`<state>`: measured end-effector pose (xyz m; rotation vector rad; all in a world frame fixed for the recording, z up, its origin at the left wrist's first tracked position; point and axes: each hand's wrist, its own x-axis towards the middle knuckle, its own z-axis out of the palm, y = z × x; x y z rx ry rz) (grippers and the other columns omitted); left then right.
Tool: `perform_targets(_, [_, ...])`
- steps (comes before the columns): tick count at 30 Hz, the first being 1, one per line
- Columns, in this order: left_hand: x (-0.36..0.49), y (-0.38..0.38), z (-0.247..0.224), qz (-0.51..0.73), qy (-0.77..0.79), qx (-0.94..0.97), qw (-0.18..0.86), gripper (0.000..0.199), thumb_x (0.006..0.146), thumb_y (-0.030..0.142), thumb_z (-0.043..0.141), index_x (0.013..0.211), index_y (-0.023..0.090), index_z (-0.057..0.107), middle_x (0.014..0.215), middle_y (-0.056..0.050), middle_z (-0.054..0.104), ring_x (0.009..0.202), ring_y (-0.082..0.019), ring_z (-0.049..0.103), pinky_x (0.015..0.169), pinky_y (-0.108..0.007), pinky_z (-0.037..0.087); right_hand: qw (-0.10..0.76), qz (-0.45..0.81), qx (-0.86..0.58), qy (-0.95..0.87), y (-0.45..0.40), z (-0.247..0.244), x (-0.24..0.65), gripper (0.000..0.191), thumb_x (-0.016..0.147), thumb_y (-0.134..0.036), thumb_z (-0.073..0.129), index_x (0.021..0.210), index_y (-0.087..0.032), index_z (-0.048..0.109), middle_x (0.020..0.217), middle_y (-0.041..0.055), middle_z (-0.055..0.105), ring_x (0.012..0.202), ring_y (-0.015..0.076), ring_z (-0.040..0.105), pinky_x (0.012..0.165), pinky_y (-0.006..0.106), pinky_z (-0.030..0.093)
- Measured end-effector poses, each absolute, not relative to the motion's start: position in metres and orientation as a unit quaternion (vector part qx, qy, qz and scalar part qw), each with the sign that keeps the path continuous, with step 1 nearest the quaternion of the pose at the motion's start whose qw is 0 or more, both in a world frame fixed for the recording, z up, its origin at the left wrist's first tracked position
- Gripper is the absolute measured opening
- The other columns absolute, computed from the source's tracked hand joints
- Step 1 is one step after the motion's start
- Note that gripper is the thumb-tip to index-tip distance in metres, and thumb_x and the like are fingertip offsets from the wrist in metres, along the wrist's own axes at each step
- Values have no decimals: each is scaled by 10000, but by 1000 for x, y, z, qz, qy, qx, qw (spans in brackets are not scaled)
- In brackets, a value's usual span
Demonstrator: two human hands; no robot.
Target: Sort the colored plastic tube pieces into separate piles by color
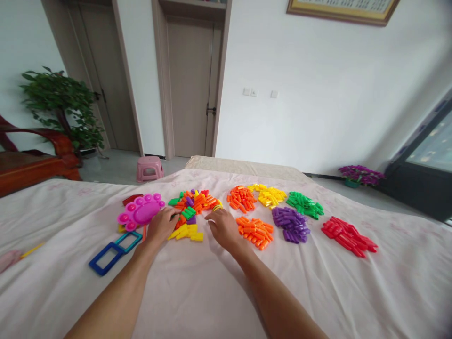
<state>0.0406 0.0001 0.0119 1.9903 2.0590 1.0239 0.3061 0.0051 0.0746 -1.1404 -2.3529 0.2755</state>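
Note:
A mixed pile of small plastic pieces (pixel 200 203) in orange, green, purple and yellow lies on the cloth in front of me. My left hand (pixel 163 225) is at the pile's left side, its fingers bent together beside green and orange pieces; what they hold is hidden. At the right edge of the pile is my right hand (pixel 222 227), fingertips curled near yellow pieces, and I cannot make out what is in them. Several yellow pieces (pixel 188 232) lie between the hands. To the right are sorted heaps: orange (pixel 254 231), purple (pixel 291 224), yellow (pixel 271 196), green (pixel 305 205) and red (pixel 349 236).
A pink paw-shaped tray (pixel 145 212) lies left of my left hand, with a blue square frame (pixel 105 258) and a teal frame (pixel 129 241) nearer me. The pale cloth (pixel 190 292) has creases. Beyond the table stands a pink stool (pixel 149 169).

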Motion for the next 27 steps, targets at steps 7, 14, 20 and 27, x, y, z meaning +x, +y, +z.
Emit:
perform_targets(7, [53,-3,20,295,643,706,30,342,888,281,510,1104,258,775,1155,-67,733,1074,-252,631,967,-369,433,206,81,-425,-878,4,54,291,233,975,-240,524,1131,-250,697,1186,47,687,1088,203,562,947,324,389])
perform_targets(14, [63,0,17,287,595,749,56,303,912,294,499,1025,252,777,1138,-66,730,1088,-245,610,974,-384,419,192,53,-444,-874,4,54,285,332,887,-373,688,1187,-236,653,1214,65,660,1133,240,525,980,357,355])
perform_targets(20, [64,2,18,319,591,731,121,292,890,300,519,1027,235,769,1138,-62,740,1093,-239,620,988,-356,431,189,53,-446,-873,4,61,288,337,848,-398,730,1126,-222,657,1107,62,692,1076,236,576,941,343,381])
perform_targets(27, [65,-2,21,404,603,652,221,353,872,342,512,1100,230,757,1147,-52,747,1003,-226,690,871,-322,529,249,59,-489,-834,18,76,320,324,871,-280,680,1187,-252,619,1111,55,703,934,198,655,769,285,438])
